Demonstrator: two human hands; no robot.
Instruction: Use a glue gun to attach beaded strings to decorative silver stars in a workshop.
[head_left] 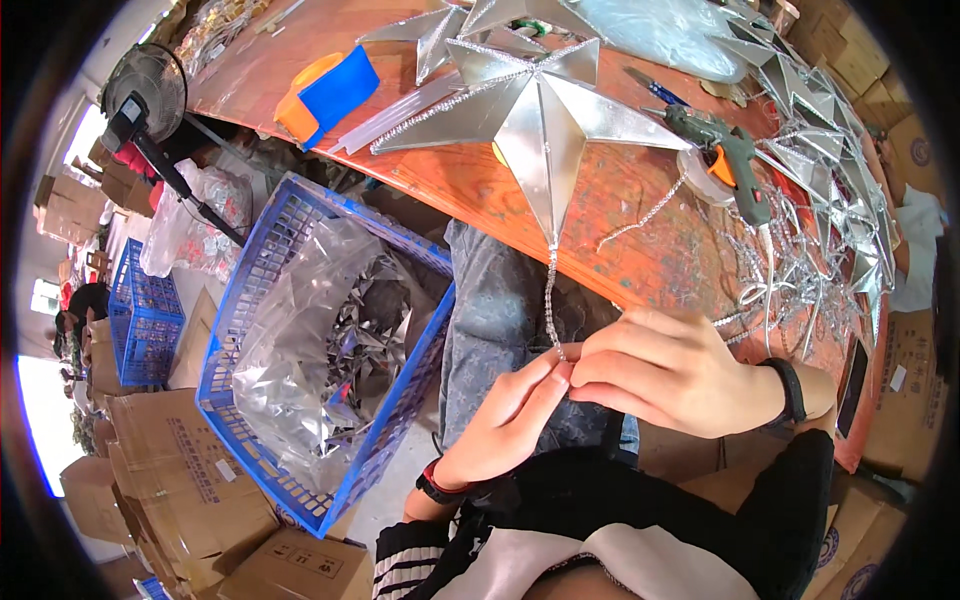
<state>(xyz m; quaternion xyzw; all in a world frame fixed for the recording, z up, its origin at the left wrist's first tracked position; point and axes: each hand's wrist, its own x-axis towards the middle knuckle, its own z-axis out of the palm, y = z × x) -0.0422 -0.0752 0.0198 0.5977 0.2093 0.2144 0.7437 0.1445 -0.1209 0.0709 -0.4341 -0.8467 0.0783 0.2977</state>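
A large silver five-pointed star [545,140] lies at the table's front edge, one point reaching past the edge toward me. Sparkly rhinestone trim [551,300] runs along some of its ridges and hangs from that near point. My left hand [515,405] pinches the trim's lower end between thumb and fingers. Against it, my right hand [665,370] is closed with its fingertips at the same spot, partly hiding what they grip. A green glue gun [735,165] with an orange trigger lies on the table to the right of the star.
Several more silver stars [820,150] crowd the table's right side, above tangled trim [775,270]. An orange-and-blue tape roll [340,95] sits at the left edge. At my left stands a blue crate [225,350] holding a plastic bag of silver pieces. Cardboard boxes [180,450] and a fan [150,90] stand farther left.
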